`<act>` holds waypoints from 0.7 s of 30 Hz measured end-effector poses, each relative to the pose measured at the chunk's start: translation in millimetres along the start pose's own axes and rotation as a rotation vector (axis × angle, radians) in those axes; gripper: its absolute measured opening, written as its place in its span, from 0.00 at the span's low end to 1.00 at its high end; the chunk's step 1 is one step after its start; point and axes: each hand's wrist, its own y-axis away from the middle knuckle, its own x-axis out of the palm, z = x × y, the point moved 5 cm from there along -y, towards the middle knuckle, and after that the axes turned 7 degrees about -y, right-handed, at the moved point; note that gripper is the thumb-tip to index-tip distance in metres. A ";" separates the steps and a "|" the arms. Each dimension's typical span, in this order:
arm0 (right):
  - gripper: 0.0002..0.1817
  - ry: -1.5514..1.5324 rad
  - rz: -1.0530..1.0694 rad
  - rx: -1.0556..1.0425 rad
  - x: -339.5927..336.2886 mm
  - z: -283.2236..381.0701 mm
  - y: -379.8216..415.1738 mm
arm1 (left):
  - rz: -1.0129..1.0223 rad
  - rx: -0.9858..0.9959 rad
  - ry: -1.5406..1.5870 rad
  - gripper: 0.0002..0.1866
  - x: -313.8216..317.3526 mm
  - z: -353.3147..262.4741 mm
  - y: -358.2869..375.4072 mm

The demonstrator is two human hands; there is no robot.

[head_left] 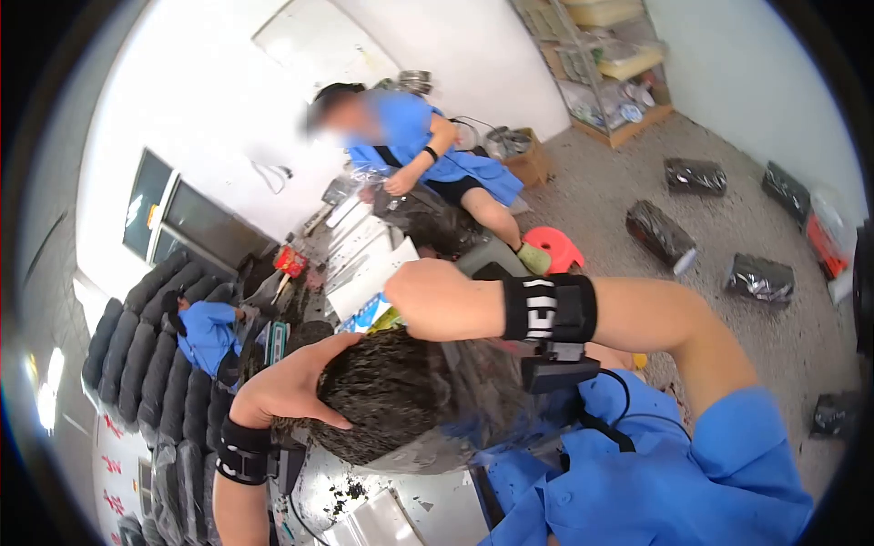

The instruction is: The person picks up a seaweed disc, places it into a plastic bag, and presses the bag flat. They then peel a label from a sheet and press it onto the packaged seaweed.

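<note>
A large dark, crumbly mass (pixel 382 391) sits in a clear plastic bag (pixel 487 391) in front of my chest, above a light worktop. My left hand (pixel 296 382) lies against the near-left side of the mass, thumb and fingers spread around it. At the bag's upper side is my right hand (pixel 437 296), bent at the wrist with its fingers curled down; the fingertips and what they grip are hidden. Both wrists carry black straps with small devices.
Across the worktop (pixel 455 510) a co-worker (pixel 401 136) in blue handles a dark bag (pixel 428 218). Another person (pixel 208 337) bends beside stacked black bags (pixel 164 355). A red stool (pixel 553 247), filled bags (pixel 660 232) and a shelf (pixel 619 68) stand to the right.
</note>
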 end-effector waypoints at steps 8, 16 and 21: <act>0.07 -0.105 -0.181 -0.045 -5.2 -15.1 -3.8 | 0.069 -0.161 -0.521 0.50 20.5 -51.7 -40.2; 0.07 -0.245 -0.209 -0.082 -9.6 -15.2 -5.2 | 0.200 -0.026 0.012 0.46 -9.5 1.0 -76.0; 0.07 -0.288 -0.255 -0.101 -4.8 -26.6 -7.4 | 0.414 -0.367 -0.196 0.28 20.1 36.0 -110.1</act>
